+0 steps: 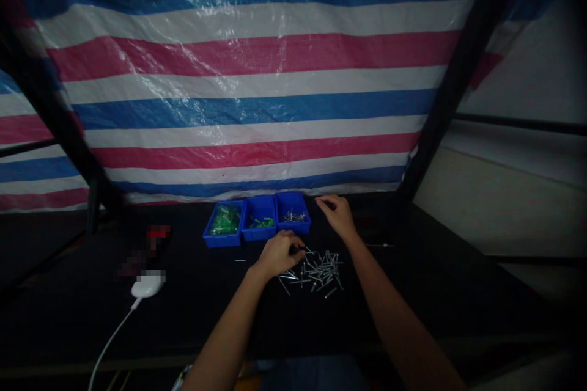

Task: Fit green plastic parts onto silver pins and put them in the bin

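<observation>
Where you look down from your seat, nearest comes a patch of dark blue cloth [312,374], at the lower edge of view. Next, one black tabletop [367,324], bearing the following.

Item: white cable [109,342], running up on your left to a rounded white device [145,286], its top pixelated.

Item: loose metal fasteners [323,272], slender, a scattered heap in front of you, lying at many angles; some reach under your left hand [276,255].

Item: your left hand, bare, low at the heap's far left edge, fingers curled towards the thumb; whether it grips a fastener, you cannot tell from this view.

Item: single fastener [240,260], lying apart, left of that hand.

Item: red object [158,232], pixelated, beyond the white device.

Item: your right hand [338,217], bare, raised beyond the heap and just right of the trays, fingers bent, thumb and fingertips close together; any content is too small to tell.

Item: three blue trays, side by side. Left tray [222,241]: green contents in clear plastic. Middle tray [258,234]: loose green pieces. Right tray [294,228]: small metal pieces.

Backdrop: striped sheet [257,110], red, white and blue, between dark posts.
</observation>
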`<action>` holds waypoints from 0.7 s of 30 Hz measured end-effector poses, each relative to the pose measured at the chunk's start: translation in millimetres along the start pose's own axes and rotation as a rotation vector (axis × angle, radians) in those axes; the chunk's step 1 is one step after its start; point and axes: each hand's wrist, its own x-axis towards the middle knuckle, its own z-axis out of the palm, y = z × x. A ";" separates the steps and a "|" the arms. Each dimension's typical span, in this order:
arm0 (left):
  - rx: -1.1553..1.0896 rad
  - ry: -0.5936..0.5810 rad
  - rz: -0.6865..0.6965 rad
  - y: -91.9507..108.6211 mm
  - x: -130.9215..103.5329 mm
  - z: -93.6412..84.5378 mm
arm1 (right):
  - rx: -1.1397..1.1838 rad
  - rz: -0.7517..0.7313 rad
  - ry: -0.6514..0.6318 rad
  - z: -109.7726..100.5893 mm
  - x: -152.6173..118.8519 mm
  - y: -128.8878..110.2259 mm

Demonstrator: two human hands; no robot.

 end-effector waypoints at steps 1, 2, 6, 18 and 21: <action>0.004 0.015 0.021 0.5 0.1 1.4 | 0.002 0.002 0.000 -0.1 0.0 -1.1; 0.008 0.029 0.041 1.4 0.3 2.7 | 0.006 0.003 -0.001 -0.3 -0.1 -2.3; 0.005 0.061 0.094 9.7 0.9 7.2 | 0.019 0.008 -0.004 -1.5 -0.5 -7.9; 0.026 -0.017 0.076 31.3 -0.7 14.2 | -0.017 0.031 -0.034 -1.3 -0.5 -12.9; 0.030 0.002 0.063 30.3 -0.1 16.7 | -0.030 0.021 -0.041 -1.0 -0.5 -12.0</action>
